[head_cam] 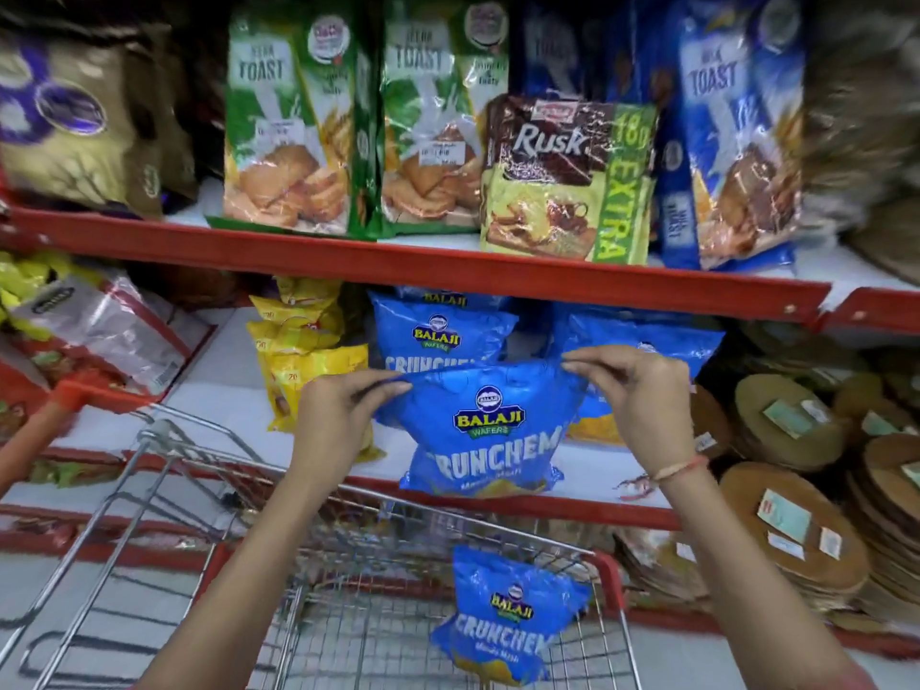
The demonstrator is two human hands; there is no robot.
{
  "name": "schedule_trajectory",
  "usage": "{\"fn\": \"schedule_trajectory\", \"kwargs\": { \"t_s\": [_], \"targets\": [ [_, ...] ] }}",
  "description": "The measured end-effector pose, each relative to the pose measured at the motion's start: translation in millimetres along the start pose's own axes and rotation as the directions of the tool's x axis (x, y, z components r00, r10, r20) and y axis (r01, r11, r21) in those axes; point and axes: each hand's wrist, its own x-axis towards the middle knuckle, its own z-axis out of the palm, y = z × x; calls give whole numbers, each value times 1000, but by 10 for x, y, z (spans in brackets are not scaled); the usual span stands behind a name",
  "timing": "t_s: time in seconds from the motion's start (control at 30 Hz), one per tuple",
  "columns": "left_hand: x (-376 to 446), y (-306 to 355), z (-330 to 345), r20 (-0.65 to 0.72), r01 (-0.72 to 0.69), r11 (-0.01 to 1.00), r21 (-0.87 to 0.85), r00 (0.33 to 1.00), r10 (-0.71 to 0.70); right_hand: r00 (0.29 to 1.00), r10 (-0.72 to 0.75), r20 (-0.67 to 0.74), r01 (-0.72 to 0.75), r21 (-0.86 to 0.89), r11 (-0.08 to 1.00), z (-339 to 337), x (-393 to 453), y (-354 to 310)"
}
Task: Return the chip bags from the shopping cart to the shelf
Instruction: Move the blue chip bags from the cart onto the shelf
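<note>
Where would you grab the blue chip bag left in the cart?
By its crimped top edge, reaching down from above. The bag in the cart stands nearly upright with that flat seam uppermost, and the puffy body below would probably slip or crush.

Grocery shop aisle, red shelves (408, 271) of packaged snacks, wire shopping cart (348, 565)

toast pkts (286, 141) | Rusk pkt (557, 181) (top shelf) | yellow bags (298, 361) | round discs (791, 520)

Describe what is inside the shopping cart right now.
One blue chip bag lies in the shopping cart basket. The forearms and the held chip bag, gripped by the left hand and right hand, cover parts of the basket.
</note>
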Motion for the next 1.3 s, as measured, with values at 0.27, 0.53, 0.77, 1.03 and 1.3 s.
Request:
{"fn": "schedule_trajectory", "kwargs": {
  "t_s": [0.27, 0.53, 0.77, 1.03, 1.3],
  "targets": [
    [247, -355, 341, 34, 76, 997, 22, 996, -77, 971, 205, 123, -215, 77, 974, 394, 136, 508],
    [-71, -239, 345, -185, 60, 983, 175, 982, -27, 953, 300, 42, -300, 271, 915, 357, -216, 626],
    [-991, -551, 829, -74, -9, 978, 210, 997, 25, 929, 366, 51, -369, 142, 918, 505, -1267, 1044],
    [-1323, -1511, 1627, 430, 256, 859, 443, 780, -454, 599, 579, 553, -271, -540, 796, 1012, -2072, 1822],
    [-1475, -1711, 1901, 345, 325, 807, 493, 778, -524, 543, 537, 645, 84, -678, 730, 1192, -2277, 1948]
  ]
}}
